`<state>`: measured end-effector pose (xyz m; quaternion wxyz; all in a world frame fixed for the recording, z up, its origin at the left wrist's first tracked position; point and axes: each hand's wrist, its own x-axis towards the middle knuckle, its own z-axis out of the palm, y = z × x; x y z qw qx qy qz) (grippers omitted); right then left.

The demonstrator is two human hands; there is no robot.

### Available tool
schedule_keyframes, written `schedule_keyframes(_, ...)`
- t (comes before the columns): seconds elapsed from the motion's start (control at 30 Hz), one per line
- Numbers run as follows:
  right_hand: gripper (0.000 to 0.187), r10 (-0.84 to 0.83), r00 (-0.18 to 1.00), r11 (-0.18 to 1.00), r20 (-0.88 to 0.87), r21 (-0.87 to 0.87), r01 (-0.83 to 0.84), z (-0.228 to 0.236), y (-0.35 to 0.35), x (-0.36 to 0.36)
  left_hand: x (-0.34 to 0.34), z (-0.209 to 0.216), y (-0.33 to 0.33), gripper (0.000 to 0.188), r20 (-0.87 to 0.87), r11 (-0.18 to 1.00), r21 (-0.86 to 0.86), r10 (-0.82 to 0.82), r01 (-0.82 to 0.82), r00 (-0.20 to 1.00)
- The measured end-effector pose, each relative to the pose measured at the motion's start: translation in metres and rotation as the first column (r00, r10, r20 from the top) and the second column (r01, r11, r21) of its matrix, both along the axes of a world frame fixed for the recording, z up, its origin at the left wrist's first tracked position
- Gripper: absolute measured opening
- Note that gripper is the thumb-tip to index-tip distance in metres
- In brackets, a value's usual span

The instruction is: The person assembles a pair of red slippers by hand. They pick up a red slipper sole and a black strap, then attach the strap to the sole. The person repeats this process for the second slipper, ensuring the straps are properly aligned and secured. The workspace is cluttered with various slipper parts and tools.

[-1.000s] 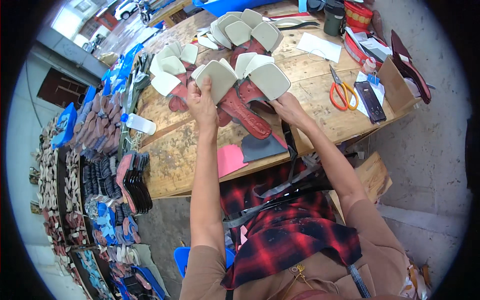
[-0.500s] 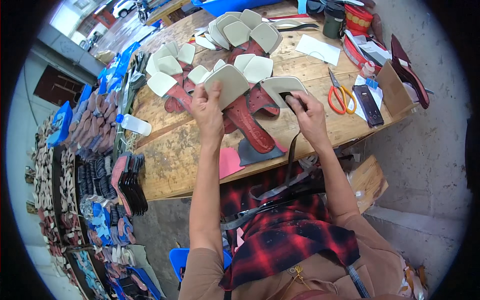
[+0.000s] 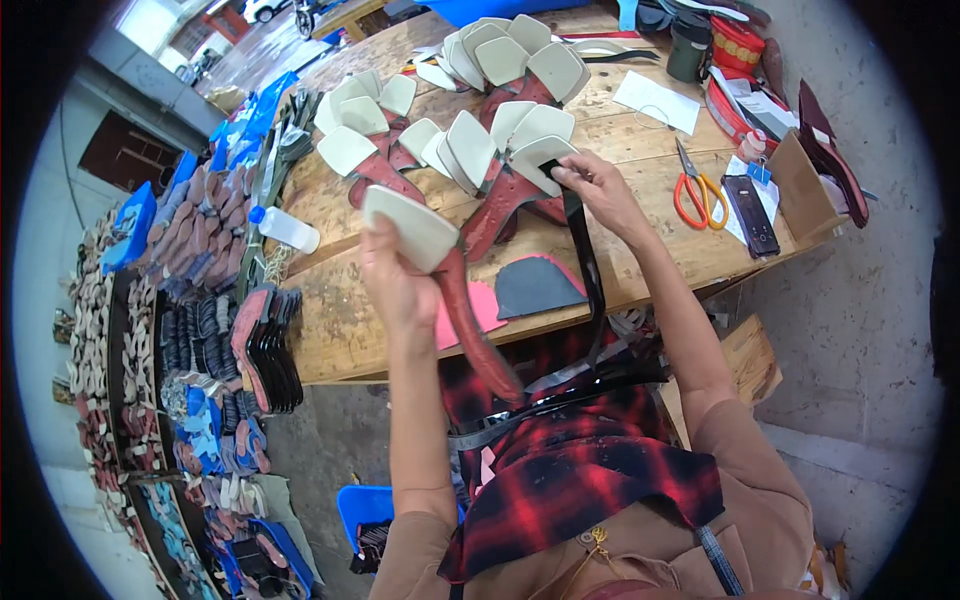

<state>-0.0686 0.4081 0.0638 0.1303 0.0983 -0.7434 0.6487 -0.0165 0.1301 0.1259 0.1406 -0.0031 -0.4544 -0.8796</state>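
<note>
My left hand (image 3: 395, 280) grips a red shoe insole (image 3: 468, 325) by its broad cream-white end piece (image 3: 412, 228). The insole's narrow red part hangs down past the table's front edge. Pinched in my right hand (image 3: 600, 190) is a long black strip (image 3: 583, 265), which drops toward my lap. That hand is over the cream end of another red insole (image 3: 500, 212) lying on the table. Behind both hands, more red insoles with cream ends lie in overlapping heaps, one group of cream ends (image 3: 500, 60) farther back. A grey piece (image 3: 540, 287) and a pink piece (image 3: 480, 310) lie near the front edge.
On the right of the wooden table (image 3: 335, 335) are orange-handled scissors (image 3: 700, 190), a dark phone (image 3: 750, 215), a cardboard box (image 3: 805, 185) and a dark jar (image 3: 688, 45). A blue-capped bottle (image 3: 285, 230) lies at the left. Racks of shoe parts (image 3: 195, 225) line the left side.
My left hand has lifted the insole off the table and moved it left and toward me. My right hand stays by the other insole, with the black strip now hanging more visibly.
</note>
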Motion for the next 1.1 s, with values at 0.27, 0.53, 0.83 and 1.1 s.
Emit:
schedule_keyframes(0.27, 0.018, -0.071, 0.983, 0.981, 0.172, -0.165, 0.100, 0.077, 0.001, 0.115, 0.034, -0.034, 0.038, 0.029, 0.099, 0.983, 0.159, -0.107, 0.091, 0.989)
schedule_keyframes(0.53, 0.010, 0.346, 0.868, 0.673, 0.357, -0.739, 0.035, 0.042, -0.051, 0.158, 0.076, -0.034, 0.077, 0.027, 0.128, 0.991, 0.071, -0.122, 0.113, 0.984)
schedule_keyframes(0.83, 0.009, 0.339, 0.874, 0.429, 0.348, -0.884, 0.185, 0.021, -0.059, 0.162, 0.079, -0.043, 0.088, 0.026, 0.171, 0.996, 0.023, -0.094, 0.092, 0.981)
schedule_keyframes(1.1, 0.009, 0.311, 0.882, 0.462, 0.354, -0.867, 0.185, 0.016, -0.053, 0.163, 0.077, -0.054, 0.094, 0.022, 0.180, 0.995, -0.007, -0.100, 0.103, 0.979)
